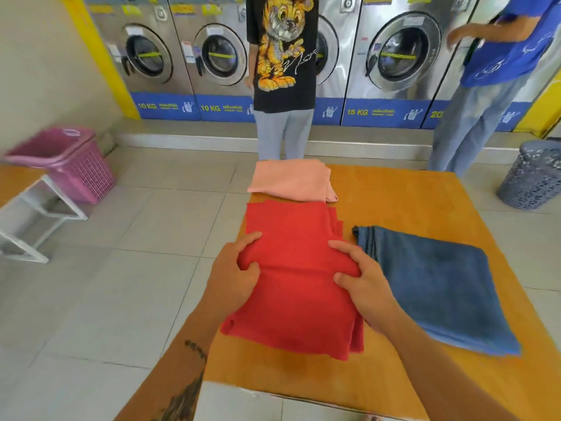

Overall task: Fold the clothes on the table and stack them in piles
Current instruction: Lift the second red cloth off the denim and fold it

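Note:
A red garment (291,302) lies partly folded on the left side of the wooden table (419,202). My left hand (233,275) grips its left edge at a crosswise fold line, and my right hand (361,281) grips the right edge at the same fold. A folded pink garment (291,179) rests at the table's far left corner, just beyond the red one. A folded blue towel (437,284) lies flat to the right of the red garment, close to my right hand.
A pink laundry basket (69,162) stands on the floor at left beside a white-framed bench (27,205). A grey basket (534,174) is at far right. Two persons (285,74) stand before the row of washing machines (397,53) behind the table.

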Demonstrator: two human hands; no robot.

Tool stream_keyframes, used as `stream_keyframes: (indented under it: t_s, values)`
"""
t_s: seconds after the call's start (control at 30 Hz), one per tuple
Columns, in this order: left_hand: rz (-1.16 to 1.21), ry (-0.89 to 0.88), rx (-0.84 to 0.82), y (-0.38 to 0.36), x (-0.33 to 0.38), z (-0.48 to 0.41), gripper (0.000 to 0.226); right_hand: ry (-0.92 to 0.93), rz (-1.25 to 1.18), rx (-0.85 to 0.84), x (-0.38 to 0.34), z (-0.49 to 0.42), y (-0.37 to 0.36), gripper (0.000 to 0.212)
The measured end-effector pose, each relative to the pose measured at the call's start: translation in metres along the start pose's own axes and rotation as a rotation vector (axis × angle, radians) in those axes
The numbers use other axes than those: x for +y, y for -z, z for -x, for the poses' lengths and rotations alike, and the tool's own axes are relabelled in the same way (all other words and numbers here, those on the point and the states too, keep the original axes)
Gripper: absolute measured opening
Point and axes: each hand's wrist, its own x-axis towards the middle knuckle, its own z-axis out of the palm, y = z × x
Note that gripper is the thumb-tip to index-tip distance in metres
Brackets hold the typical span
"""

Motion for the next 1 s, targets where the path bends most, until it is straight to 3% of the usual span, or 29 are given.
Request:
stream_keyframes:
  t_s: [0.1, 0.27, 0.47, 0.63, 0.8, 1.0]
  values:
    - [-0.099, 0.075, -0.022, 0.015, -0.035, 0.015, 0.056, -0.021, 0.204, -0.04, 0.033, 0.003, -0.034, 0.06]
    - [-0.344, 0.204, -0.245, 0.0, -0.091, 0.037, 0.066, -0.064, 0.552, -0.079, 0.076, 0.018, -0.051, 0.063]
    - [-0.429, 0.138, -0.064, -0.004, -0.087, 0.034, 0.06, -0.112, 0.622, -0.078, 0.07, 0.01, -0.035, 0.065]
    - [-0.287, -0.04, 0.079, -0.019, -0.048, 0.015, 0.043, -0.152, 0.566, 0.039, 0.055, 0.013, 0.015, 0.061]
    - [-0.15, -0.227, 0.015, -0.076, 0.013, -0.009, 0.041, -0.224, 0.515, 0.231, 0.054, 0.023, 0.098, 0.059]
    - [-0.107, -0.151, -0.101, -0.175, 0.062, -0.013, 0.04, -0.301, 0.552, 0.364, 0.077, 0.032, 0.201, 0.061]
